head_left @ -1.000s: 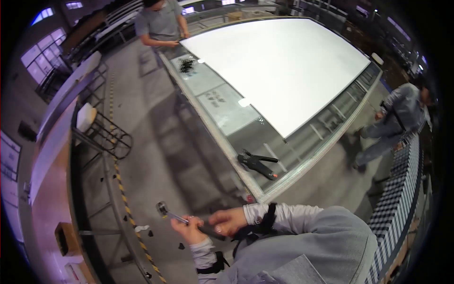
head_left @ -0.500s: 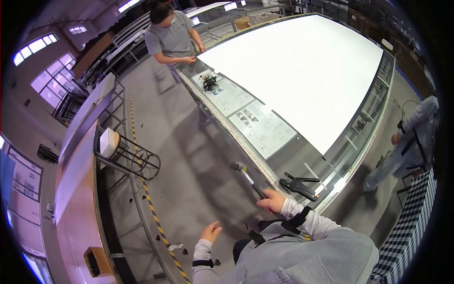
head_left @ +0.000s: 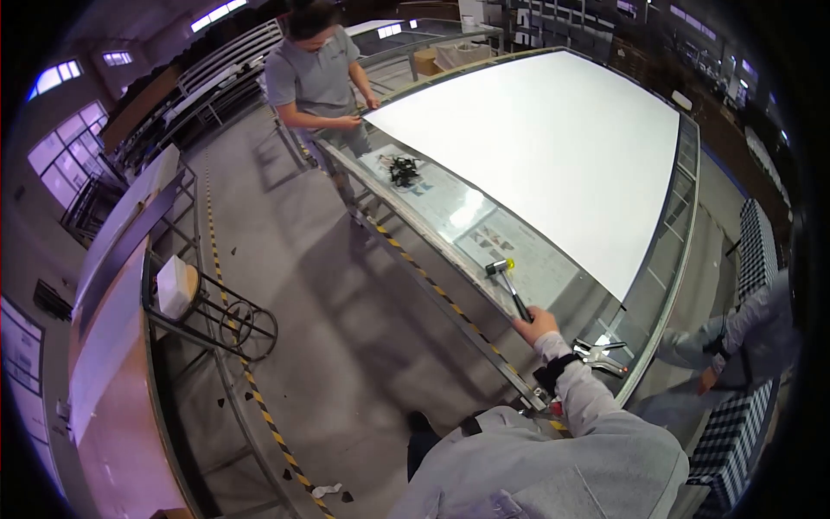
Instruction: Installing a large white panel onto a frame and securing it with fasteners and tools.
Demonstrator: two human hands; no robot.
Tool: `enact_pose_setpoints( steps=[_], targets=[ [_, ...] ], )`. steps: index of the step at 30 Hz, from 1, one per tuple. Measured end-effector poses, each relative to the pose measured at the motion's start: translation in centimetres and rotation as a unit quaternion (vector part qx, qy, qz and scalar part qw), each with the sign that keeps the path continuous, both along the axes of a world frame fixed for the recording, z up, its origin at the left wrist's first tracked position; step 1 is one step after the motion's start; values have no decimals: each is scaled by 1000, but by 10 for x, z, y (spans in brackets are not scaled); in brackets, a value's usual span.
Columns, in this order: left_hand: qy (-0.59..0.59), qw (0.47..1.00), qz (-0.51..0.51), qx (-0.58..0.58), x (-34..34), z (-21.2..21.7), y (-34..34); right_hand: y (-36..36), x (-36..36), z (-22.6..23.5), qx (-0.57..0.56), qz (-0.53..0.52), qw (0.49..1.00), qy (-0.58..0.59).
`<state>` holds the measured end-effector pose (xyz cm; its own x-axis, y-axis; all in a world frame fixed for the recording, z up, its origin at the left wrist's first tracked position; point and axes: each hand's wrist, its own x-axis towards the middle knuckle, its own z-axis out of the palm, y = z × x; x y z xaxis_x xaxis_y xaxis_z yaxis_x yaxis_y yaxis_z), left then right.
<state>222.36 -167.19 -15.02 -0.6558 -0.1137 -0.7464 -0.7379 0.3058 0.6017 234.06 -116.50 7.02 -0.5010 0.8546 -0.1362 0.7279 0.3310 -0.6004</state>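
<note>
My right hand is closed round the dark grip of a small mallet, which has a metal shaft and a black and yellow head. The mallet's head is over the near left edge of a glass-topped table; whether it touches the glass I cannot tell. Beside my right forearm, a spring clamp lies near the table's corner. A large bright white sheet covers most of the table. A tangle of small black pieces sits on printed papers toward the far left. My left hand is out of view.
A co-worker stands at the far left corner, both hands at the sheet's edge. Another person is at the right by a checkered cloth. A stool and a long bench stand on the left.
My right hand has carried the mallet from above the floor to over the table's edge. My left hand has left the view. The view has shifted, and the person at right appears lower.
</note>
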Motion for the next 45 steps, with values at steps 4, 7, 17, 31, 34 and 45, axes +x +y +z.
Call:
enact_pose_setpoints(
  steps=[4, 7, 17, 31, 34, 45],
  targets=[
    [-11, 999, -46, 13, -58, -9, 4, 50, -36, 1, 90, -52, 994, -19],
    [-25, 991, -133, 18, -106, -19, 38, 77, -67, -20, 112, -173, 978, 43],
    [-19, 912, -409, -26, -237, -25, 195, -27, -52, -45, 249, -71, 965, -48],
    [618, 295, -712, 156, -96, 203, 494, -19, -78, -19, 120, -16, 973, -194],
    [613, 210, -753, 114, -109, 188, 526, -4, -88, -17, 86, 8, 974, -208],
    [614, 317, -722, 43, -136, 179, 559, 13, -64, -36, 103, 18, 994, 11]
  ],
)
